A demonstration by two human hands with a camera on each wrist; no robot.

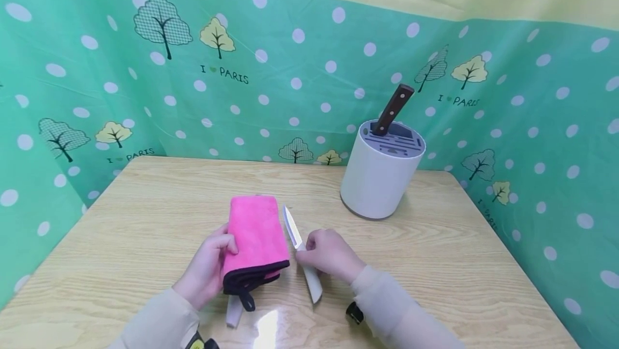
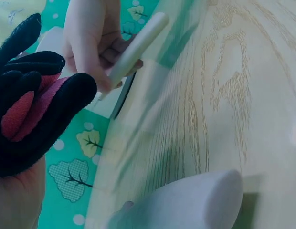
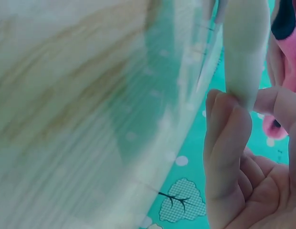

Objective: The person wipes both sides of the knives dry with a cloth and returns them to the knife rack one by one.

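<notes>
My left hand (image 1: 205, 266) grips a folded pink cloth (image 1: 256, 231) with black edging and a small black loop, thumb on top. To its right, my right hand (image 1: 331, 255) pinches a knife (image 1: 312, 283) at the front of its white handle. The bare blade points away from me, its tip beside the cloth's edge. In the right wrist view thumb and fingertips close round the handle (image 3: 246, 57). A second white handle (image 1: 234, 311) lies on the table under the cloth, which hides its other end; it looms large in the left wrist view (image 2: 205, 200).
A white knife block (image 1: 379, 177) with a slotted grey top stands at the back right. One dark-handled knife (image 1: 394, 108) sticks up from it. Green dotted fabric (image 1: 290, 96) hangs behind and beside the wooden table (image 1: 159, 215).
</notes>
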